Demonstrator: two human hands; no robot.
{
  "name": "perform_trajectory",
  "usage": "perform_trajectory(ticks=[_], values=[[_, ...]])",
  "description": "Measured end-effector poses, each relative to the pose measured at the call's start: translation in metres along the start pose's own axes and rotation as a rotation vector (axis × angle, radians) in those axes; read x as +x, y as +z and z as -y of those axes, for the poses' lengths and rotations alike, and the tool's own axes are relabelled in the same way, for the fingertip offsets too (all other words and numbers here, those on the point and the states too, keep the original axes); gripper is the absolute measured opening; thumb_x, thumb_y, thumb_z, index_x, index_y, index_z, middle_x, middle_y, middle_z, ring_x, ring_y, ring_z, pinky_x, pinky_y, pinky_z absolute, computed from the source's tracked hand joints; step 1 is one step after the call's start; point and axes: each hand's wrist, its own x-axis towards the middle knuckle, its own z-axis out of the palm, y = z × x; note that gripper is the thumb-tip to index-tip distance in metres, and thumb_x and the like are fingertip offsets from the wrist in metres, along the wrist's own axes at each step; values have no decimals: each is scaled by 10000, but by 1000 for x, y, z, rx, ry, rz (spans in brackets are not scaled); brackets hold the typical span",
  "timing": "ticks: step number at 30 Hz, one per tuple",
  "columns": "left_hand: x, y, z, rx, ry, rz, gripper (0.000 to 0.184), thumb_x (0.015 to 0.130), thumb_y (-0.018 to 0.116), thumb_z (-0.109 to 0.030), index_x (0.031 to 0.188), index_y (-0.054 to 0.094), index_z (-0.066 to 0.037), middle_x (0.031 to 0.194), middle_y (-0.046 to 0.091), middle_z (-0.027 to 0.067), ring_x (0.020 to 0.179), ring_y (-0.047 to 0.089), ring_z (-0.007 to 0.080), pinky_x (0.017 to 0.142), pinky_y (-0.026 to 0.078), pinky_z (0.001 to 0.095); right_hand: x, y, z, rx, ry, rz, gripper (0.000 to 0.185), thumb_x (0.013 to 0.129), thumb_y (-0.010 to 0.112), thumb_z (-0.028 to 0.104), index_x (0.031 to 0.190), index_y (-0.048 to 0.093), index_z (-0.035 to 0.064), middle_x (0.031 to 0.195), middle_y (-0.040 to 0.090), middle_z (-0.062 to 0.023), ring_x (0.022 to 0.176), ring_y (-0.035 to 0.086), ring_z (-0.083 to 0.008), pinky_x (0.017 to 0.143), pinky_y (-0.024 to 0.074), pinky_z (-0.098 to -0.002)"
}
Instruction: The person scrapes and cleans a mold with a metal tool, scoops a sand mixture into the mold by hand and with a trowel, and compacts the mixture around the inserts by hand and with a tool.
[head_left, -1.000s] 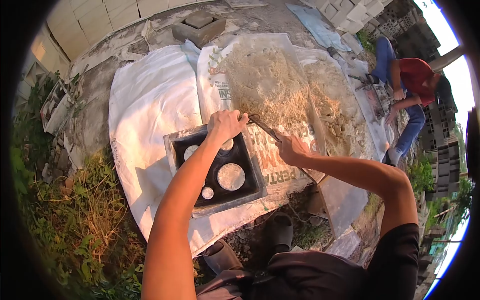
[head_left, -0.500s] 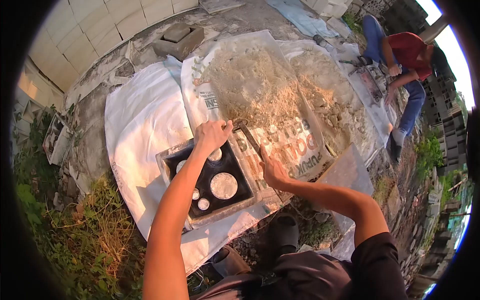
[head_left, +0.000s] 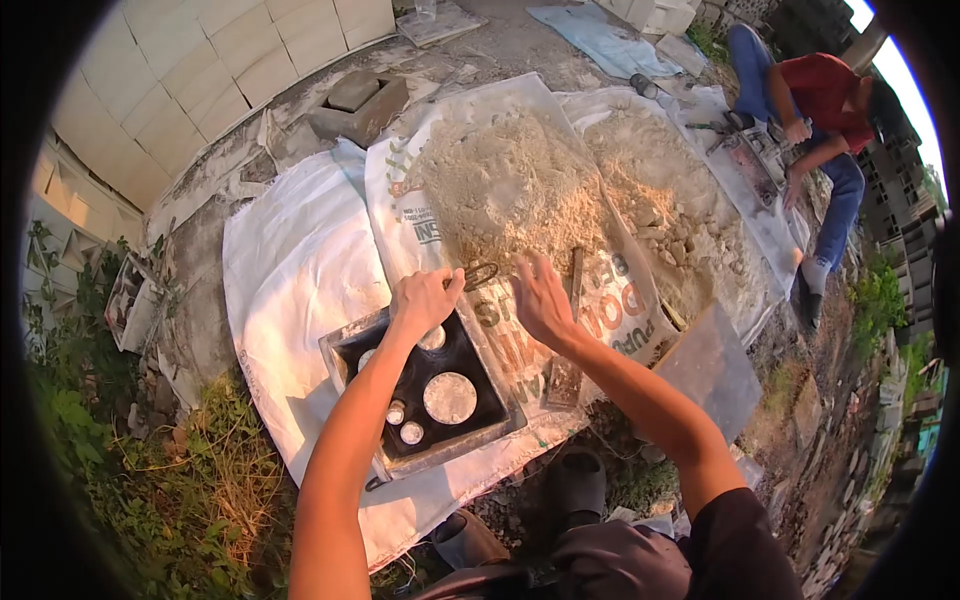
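My left hand (head_left: 425,300) is closed above the far corner of a square mould (head_left: 510,405), gripping a dark looped metal piece (head_left: 481,274) that sticks out to the right. Inside the mould's black interior stand several pale round discs, the largest disc (head_left: 450,398) near the right side; my left arm covers part of it. My right hand (head_left: 543,305) hovers over the printed sack with fingers apart, holding nothing. Just right of it, a long flat bar (head_left: 566,380) lies on the sack, partly hidden behind my hand and wrist.
A heap of sandy powder (head_left: 510,180) lies on the sacks ahead, with lumpy rubble (head_left: 665,215) to its right. A hollow block (head_left: 360,105) sits beyond. A flat grey sheet (head_left: 710,370) lies at right. Another person (head_left: 825,110) squats at far right, handling a mould.
My right hand has let go of the flat bar, which now lies on the sack, and its fingers have opened. My left hand still grips the looped metal piece.
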Motion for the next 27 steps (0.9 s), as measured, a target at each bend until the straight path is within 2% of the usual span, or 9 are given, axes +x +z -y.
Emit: perform_trajectory(ticks=[3,6,10,16,18,20,22,24,27], values=[[0,-1,-3,29,-12,5,437,902,432,-471,889,689,-117,685,638,202,735,638,383,715,499,467,42,34,3,134,-278,107,324,947,427,259,916,610,-6,1015,605,-265,976,591,-357,777,474,-434],[2,-3,-4,74,-23,39,374,901,449,-456,950,700,-183,691,640,190,731,637,379,696,497,459,67,51,7,20,-144,351,466,952,394,341,671,613,42,668,631,-185,665,636,-339,604,500,-435],[0,-1,-4,61,-24,-8,422,904,428,-466,950,700,-147,663,626,204,699,633,388,675,496,465,85,66,1,-99,-177,451,521,947,344,328,589,611,60,545,595,-148,520,603,-344,523,493,-438],[1,-5,-10,39,-50,4,439,900,442,-463,917,707,-113,636,618,207,703,634,385,698,495,466,121,76,-9,56,-356,912,419,917,407,299,743,665,19,733,659,-140,694,634,-356,676,499,-437],[-2,-2,-6,38,-5,-63,437,899,446,-464,912,708,-115,634,616,208,695,632,385,695,493,471,122,49,11,105,87,1023,389,876,465,295,742,649,-20,735,648,-174,708,638,-332,647,499,-441],[-3,-5,-8,21,-20,-12,442,899,442,-468,915,709,-115,629,616,203,690,629,390,695,494,472,89,47,8,-49,-53,805,341,823,530,291,848,629,-34,810,629,-159,810,622,-297,705,493,-412],[-1,-5,-9,66,-26,-25,445,899,440,-469,912,709,-114,654,626,200,701,631,388,693,496,470,67,38,-9,-31,-741,319,367,792,568,266,1026,570,-17,916,586,-122,902,586,-274,790,469,-364],[-1,-6,-14,57,-54,3,445,898,439,-468,918,706,-112,685,636,197,727,634,385,706,497,466,59,36,-17,-109,-774,316,451,770,591,232,1148,488,7,988,536,-91,966,549,-259,846,441,-340],[-1,-9,-12,32,-57,-14,440,897,441,-465,901,701,-111,708,640,203,746,633,386,732,493,460,63,67,-4,-205,-705,228,214,777,570,222,910,608,58,935,588,-91,916,589,-239,752,478,-360]])
